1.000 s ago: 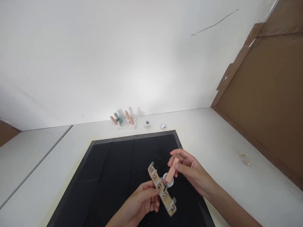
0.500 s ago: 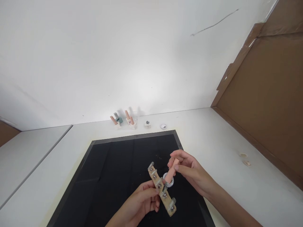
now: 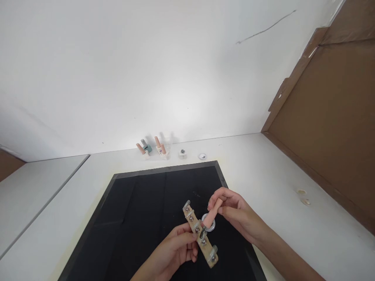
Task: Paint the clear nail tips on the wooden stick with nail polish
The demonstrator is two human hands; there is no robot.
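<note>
My left hand (image 3: 178, 245) pinches a narrow wooden strip (image 3: 206, 248) that lies at a slant above the black mat (image 3: 137, 210). Along the strip stand several clear nail tips (image 3: 213, 251) on small metal balls. Between thumb and fingers, my right hand (image 3: 236, 208) holds a peach nail polish brush cap (image 3: 212, 216), pointing down and left. The dark brush end is at a nail tip below the strip's middle; contact is hard to tell. A round silver-rimmed piece (image 3: 213, 224) shows behind the cap, and what supports it is hidden.
At the back stand peach-capped nail polish bottles (image 3: 163, 156), a teal bottle (image 3: 149, 148), an uncapped small bottle (image 3: 183, 155) and a small round dish (image 3: 202, 156). Brown cardboard (image 3: 328, 101) rises on the right. Two small pale discs (image 3: 305, 201) lie near it.
My right hand has shifted slightly down and to the right, and the brush cap tilts a little more. My left hand and the wooden strip stay in place.
</note>
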